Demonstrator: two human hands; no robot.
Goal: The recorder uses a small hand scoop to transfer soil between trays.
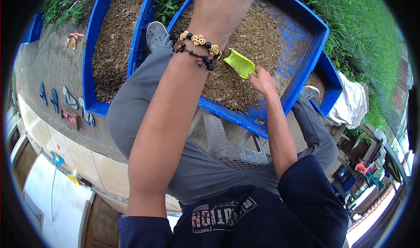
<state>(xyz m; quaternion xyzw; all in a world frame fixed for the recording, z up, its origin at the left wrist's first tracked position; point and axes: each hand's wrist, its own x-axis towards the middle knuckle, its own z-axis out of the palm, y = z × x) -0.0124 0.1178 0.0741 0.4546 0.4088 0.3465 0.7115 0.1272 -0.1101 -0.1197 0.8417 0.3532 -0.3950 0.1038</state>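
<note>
My right hand (263,81) is closed round the handle of a lime-green scoop (239,64), held over the right part of a blue tray (321,40). Brown crumbly material (257,31) fills much of that tray, thinning to bare blue on its right side. The scoop looks nearly empty apart from some specks. My left hand (225,7) reaches up close to the camera above the same tray, with beaded bracelets (199,40) on its wrist. Its fingers are cut off by the top edge, so what they do is hidden. My left forearm covers part of the tray.
Another blue tray (89,64) of brown material stands to the left, and one more (334,90) at the right. Between my legs is a grey woven seat (232,154). Sandals (70,98) lie on the left paving. White sacking (350,101) and grass (363,20) border the right.
</note>
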